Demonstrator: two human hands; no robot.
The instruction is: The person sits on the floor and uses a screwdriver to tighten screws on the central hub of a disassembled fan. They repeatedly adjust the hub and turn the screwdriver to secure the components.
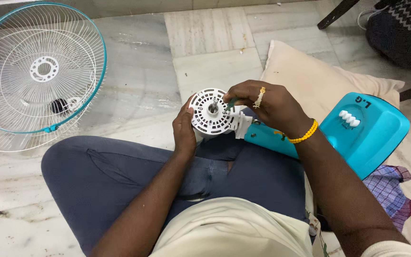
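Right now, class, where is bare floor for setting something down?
Bare marble floor lies between the white wire fan guard and beige cushion. Crowded: the lap, where both hands, left hand and right hand, work the white motor housing.

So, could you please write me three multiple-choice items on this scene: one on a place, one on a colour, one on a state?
1. Where does the fan guard lie?
A. On the floor, to the person's left
B. On the cushion
C. Across the lap

2. What colour is the fan's base?
A. Red
B. Teal
C. Black

3. How is the motor housing held?
A. Lying untouched
B. Steadied by the left hand while the right hand applies a thin tool
C. Gripped by the right hand alone

Answers: 1 A, it rests on the marble at the left; 2 B, its shell is teal; 3 B, both hands meet at it.
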